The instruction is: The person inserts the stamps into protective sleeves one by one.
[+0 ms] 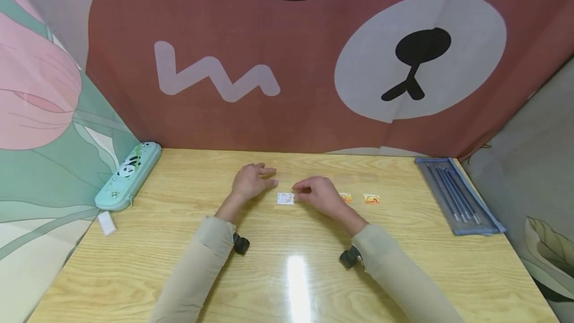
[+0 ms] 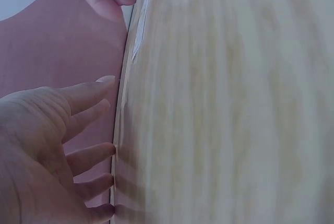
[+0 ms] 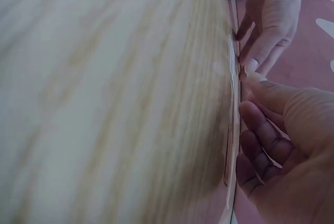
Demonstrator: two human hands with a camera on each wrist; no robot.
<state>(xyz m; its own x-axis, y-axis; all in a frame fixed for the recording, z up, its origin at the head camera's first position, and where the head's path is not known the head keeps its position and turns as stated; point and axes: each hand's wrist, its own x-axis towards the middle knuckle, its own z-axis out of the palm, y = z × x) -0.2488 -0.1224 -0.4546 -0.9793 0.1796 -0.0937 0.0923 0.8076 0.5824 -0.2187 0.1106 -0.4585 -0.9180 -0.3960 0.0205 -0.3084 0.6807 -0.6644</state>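
A small white printed card (image 1: 285, 198) lies on the wooden table between the two hands. The right hand (image 1: 319, 194) has its thumb and index finger bent together at the card's right edge and appears to pinch it there; its other fingers are loosely curled in the right wrist view. To the card's left, the left hand (image 1: 252, 181) holds nothing, its fingers (image 2: 88, 158) spread and fairly straight, with the tips close to the tabletop. Two small orange cards lie farther right: one (image 1: 345, 197) is partly hidden by the right hand, the other (image 1: 371, 199) shows fully.
A mint pencil case (image 1: 127, 176) with a panda print lies at the table's left edge, a small white block (image 1: 106, 223) near it. At the right lies a blue-edged clear pouch (image 1: 459, 196) holding several pencil-like sticks. A brown printed curtain (image 1: 305, 123) hangs behind the table.
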